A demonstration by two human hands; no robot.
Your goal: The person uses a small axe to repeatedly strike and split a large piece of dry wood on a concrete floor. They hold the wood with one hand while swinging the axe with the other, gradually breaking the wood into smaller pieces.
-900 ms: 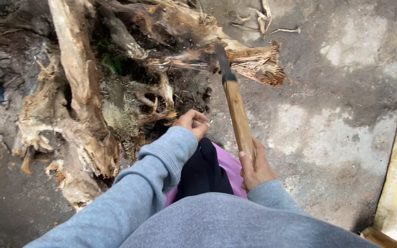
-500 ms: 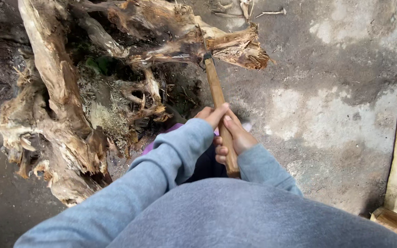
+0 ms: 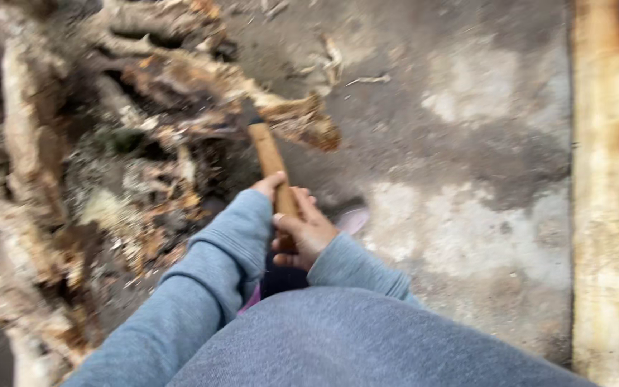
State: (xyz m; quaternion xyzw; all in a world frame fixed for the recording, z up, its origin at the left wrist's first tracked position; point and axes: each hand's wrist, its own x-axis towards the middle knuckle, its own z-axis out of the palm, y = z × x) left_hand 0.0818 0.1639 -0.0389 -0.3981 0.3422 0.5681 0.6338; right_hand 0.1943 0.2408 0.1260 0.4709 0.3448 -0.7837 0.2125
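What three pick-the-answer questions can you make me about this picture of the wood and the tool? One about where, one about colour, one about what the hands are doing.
1. Where is the tree stump with its roots?
A. On the left side
B. On the right side
C. Behind the person

2. What colour are the sleeves?
A. Red
B. Grey-blue
C. Yellow

3. What are the hands doing with the wooden handle?
A. Both grip it
B. Only one touches it
C. Neither touches it

Answers:
1. A, because the tree stump fills the left of the view and bare concrete ground lies to the right.
2. B, because both sleeves are grey-blue.
3. A, because the left hand and the right hand are both closed round the wooden handle, whose far end meets the wood.
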